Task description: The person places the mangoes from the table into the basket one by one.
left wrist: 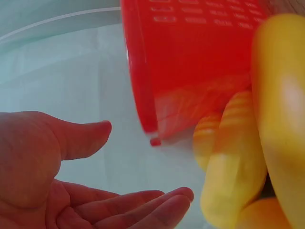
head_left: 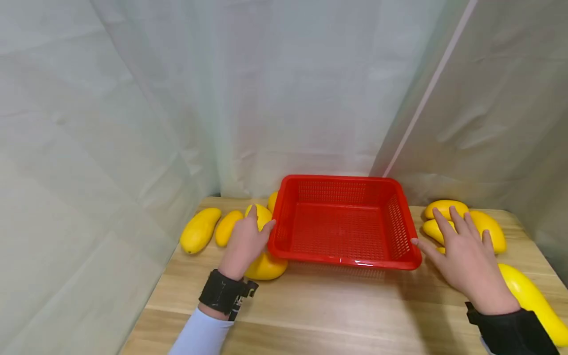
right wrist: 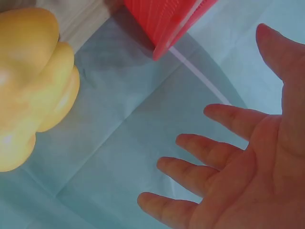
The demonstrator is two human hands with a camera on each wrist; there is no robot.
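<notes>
An empty red plastic basket (head_left: pixel 343 256) stands in the middle of the wooden table (head_left: pixel 337 310). My left hand (head_left: pixel 255 227) is open, with straight fingers over two yellow mangoes (head_left: pixel 267 266) beside the basket's left wall; whether it touches them is unclear. In the left wrist view that hand (left wrist: pixel 143 162) shows a bare palm near the basket (left wrist: pixel 190 62) and the mangoes (left wrist: pixel 233 167). My right hand (head_left: pixel 443 236) is spread open just right of the basket, above a cluster of mangoes (head_left: pixel 490 229). Its palm (right wrist: pixel 228 76) holds nothing in the right wrist view, with mangoes (right wrist: pixel 33 81) nearby.
Two more mangoes (head_left: pixel 199 229) lie at the table's far left and one (head_left: pixel 272 199) sits behind the basket's left corner. A long mango (head_left: pixel 532 296) lies near the right edge. Pale curtains (head_left: pixel 133 123) enclose the table on the back and both sides.
</notes>
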